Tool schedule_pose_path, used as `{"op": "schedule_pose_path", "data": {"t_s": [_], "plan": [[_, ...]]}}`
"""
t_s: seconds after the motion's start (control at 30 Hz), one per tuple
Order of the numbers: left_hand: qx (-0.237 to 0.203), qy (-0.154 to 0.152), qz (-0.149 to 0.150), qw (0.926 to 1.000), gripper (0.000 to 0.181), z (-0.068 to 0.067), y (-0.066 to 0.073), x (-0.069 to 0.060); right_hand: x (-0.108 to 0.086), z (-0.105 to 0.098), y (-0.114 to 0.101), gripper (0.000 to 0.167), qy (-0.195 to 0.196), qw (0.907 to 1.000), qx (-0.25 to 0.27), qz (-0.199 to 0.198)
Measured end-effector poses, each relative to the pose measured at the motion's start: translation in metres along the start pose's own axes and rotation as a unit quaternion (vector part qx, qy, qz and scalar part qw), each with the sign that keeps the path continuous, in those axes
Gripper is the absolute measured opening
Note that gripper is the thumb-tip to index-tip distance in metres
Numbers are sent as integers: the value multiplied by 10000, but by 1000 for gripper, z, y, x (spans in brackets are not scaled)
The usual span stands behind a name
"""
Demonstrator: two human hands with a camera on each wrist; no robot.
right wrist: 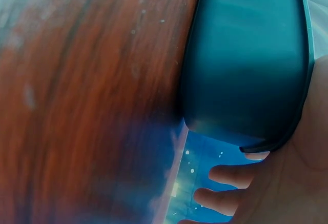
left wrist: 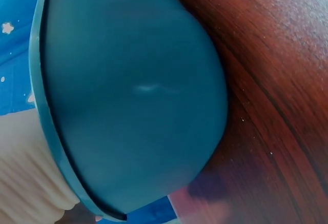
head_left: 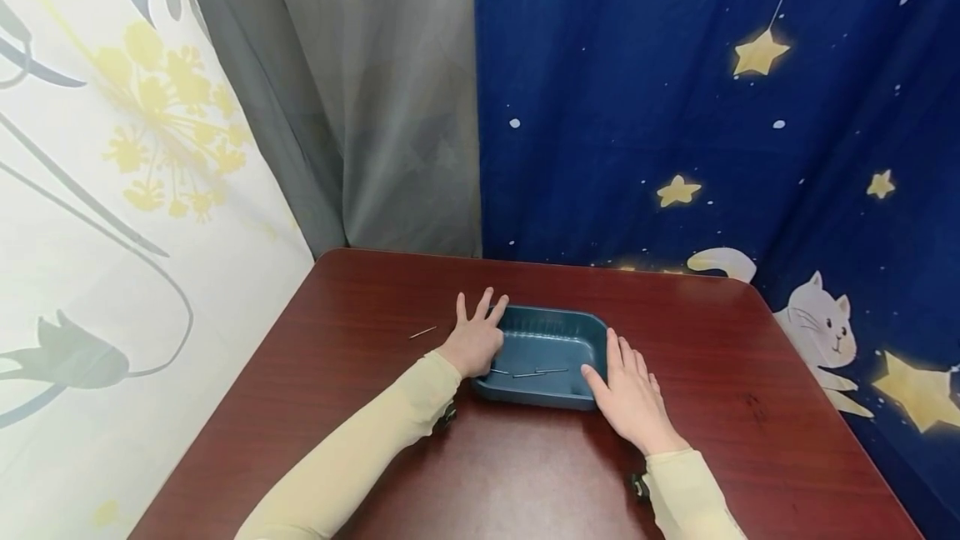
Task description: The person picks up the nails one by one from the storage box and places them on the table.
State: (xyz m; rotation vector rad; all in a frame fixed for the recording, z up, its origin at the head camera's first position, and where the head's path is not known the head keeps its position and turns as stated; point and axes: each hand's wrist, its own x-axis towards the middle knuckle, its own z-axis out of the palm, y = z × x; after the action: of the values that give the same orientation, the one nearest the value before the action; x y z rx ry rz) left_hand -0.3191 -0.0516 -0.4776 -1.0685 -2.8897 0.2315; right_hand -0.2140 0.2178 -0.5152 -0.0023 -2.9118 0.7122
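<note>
A dark teal rectangular tray (head_left: 536,400) lies on the table in the head view. Inside it are several thin metal pieces (head_left: 529,374) that look like nails. My left hand (head_left: 471,347) grips the tray's left side, three fingers spread out and another digit bent over the rim; its lower part is hidden. At the right side, my right hand (head_left: 632,394) holds the rim between a thumb inside and fingers along the outer wall. The left wrist view is filled by the tray's outer wall (left wrist: 133,90). Fingers (right wrist: 225,199) reach past the tray corner in the right wrist view.
One loose thin metal piece (head_left: 422,332) lies on the table left of the left hand. The reddish-brown wooden table (head_left: 352,307) has rounded far corners. A grey curtain (head_left: 405,107), a blue starry curtain (head_left: 600,107) and a white floral curtain (head_left: 112,232) surround it.
</note>
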Motion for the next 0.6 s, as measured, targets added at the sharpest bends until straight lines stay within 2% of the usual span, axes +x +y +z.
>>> {"op": "schedule_pose_path", "data": {"t_s": [0.1, 0.27, 0.4, 0.6], "plan": [[-78, -26, 13, 10000, 31, -1, -1, 1, 1, 0, 1, 88, 37, 10000, -49, -7], [-449, -15, 79, 9990, 30, 2, -5, -3, -1, 2, 0, 87, 19, 10000, -79, 12], [-755, 158, 103, 9970, 30, 1, -8, -4, 0, 0, -1, 87, 26, 10000, -79, -19], [-1050, 498, -34, 9932, 28, -7, -14, -6, 0, -2, -1, 90, 54, 9999, -126, -88]]}}
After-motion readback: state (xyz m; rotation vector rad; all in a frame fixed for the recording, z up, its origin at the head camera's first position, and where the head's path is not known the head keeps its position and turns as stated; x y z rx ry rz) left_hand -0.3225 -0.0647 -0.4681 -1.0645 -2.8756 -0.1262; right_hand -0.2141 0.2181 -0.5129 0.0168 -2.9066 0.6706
